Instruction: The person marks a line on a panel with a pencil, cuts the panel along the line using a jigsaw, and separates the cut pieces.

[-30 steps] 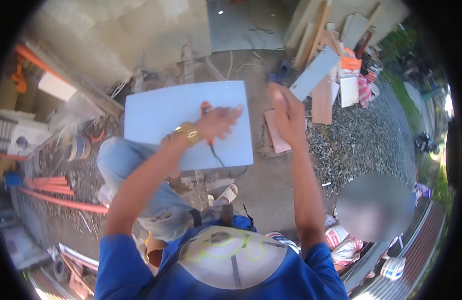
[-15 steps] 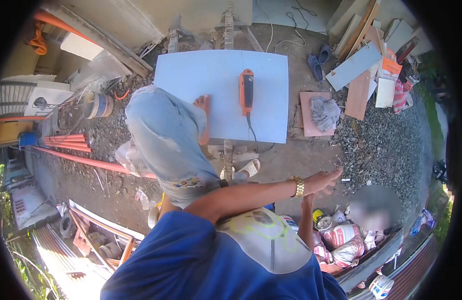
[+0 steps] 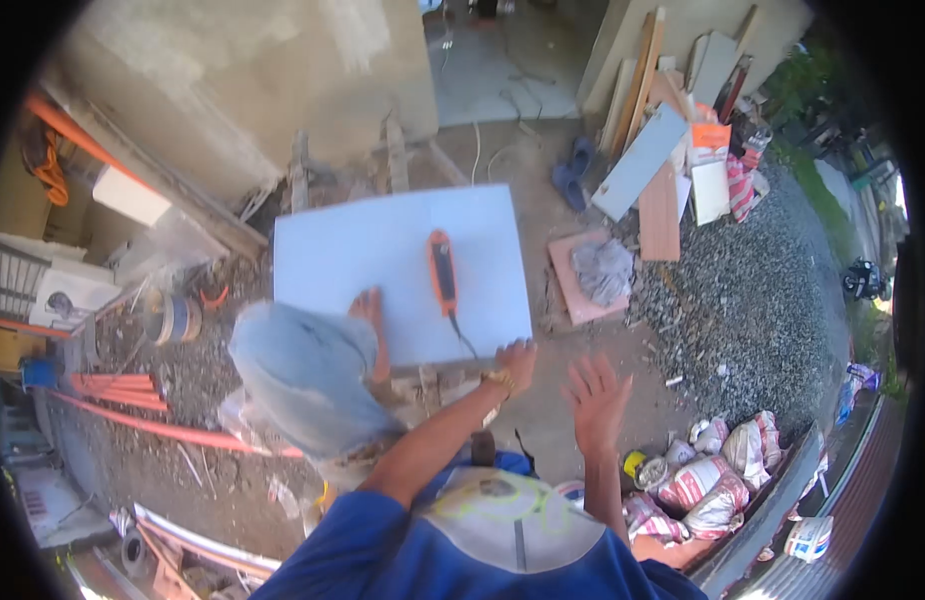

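A flat, pale blue-white board (image 3: 328, 245) lies across supports, with an orange-and-black corded power tool (image 3: 443, 272) on top; its exact kind is unclear. My bare foot (image 3: 371, 325) presses on the board's near edge, left of the tool. At the near right corner, my left hand (image 3: 518, 366), a gold-coloured watch (image 3: 499, 380) on its wrist, has fingers curled at the board's edge; its palm side is hidden. Just right of it, my right hand (image 3: 596, 403) hovers over the ground, fingers spread and holding nothing.
A pink square panel (image 3: 575, 290) with a crumpled grey cloth (image 3: 603, 272) lies right of the board. Beyond are blue slippers (image 3: 573, 175), leaning boards (image 3: 643, 160) and gravel (image 3: 748, 300). Stuffed sacks (image 3: 698, 485) lie at the lower right, orange pipes (image 3: 123, 390) at the left.
My left hand has moved left to the board's near right corner. My right hand has come up and forward with fingers spread. The view has tilted up; the tool stays on the board.
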`<state>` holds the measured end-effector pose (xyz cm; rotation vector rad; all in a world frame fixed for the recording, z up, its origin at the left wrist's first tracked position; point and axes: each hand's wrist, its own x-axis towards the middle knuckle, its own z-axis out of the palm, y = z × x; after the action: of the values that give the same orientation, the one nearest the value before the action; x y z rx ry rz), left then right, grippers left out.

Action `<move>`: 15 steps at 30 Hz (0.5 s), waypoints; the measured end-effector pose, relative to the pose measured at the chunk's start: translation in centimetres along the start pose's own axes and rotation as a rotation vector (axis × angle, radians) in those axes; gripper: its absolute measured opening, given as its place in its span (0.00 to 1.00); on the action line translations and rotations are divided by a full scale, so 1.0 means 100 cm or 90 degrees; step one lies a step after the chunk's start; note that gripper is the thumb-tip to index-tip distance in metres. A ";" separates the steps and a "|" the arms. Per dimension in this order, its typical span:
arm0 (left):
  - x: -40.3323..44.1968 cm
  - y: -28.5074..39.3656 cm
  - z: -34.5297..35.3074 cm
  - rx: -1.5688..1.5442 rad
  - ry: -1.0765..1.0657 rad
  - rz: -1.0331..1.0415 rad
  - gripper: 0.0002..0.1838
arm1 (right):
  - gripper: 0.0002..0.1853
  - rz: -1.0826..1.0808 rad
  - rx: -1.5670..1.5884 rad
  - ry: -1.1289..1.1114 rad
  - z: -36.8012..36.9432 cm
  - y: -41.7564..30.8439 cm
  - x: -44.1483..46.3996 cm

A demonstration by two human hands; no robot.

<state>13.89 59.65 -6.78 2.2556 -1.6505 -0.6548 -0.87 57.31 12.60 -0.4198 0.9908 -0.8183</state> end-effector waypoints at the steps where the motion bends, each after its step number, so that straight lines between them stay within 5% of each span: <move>1: -0.006 -0.004 -0.017 -0.073 0.025 -0.027 0.13 | 0.35 -0.044 -0.027 0.015 0.000 -0.003 0.002; 2: 0.003 -0.017 -0.019 -0.086 -0.082 -0.044 0.12 | 0.32 -0.082 -0.076 0.017 -0.004 -0.004 0.013; 3: -0.004 -0.023 -0.020 -0.134 -0.014 0.038 0.09 | 0.29 -0.110 -0.127 0.029 -0.015 0.000 0.027; 7: -0.022 0.023 -0.080 -0.173 -0.016 -0.063 0.16 | 0.24 -0.057 -0.231 0.092 -0.058 0.031 0.083; 9: -0.033 0.034 -0.103 -0.183 -0.047 -0.091 0.19 | 0.20 -0.051 -0.375 -0.013 -0.076 0.048 0.095; 13: -0.036 0.032 -0.164 -0.148 -0.057 0.064 0.20 | 0.18 -0.057 -0.526 -0.069 -0.083 0.074 0.085; 15: -0.040 0.013 -0.207 -0.070 -0.082 0.174 0.22 | 0.17 -0.079 -0.777 -0.147 -0.097 0.096 0.090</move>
<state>22.28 62.06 12.48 1.9008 -1.8873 -0.8130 -2.63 56.99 -3.64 -1.5883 1.1664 -0.1657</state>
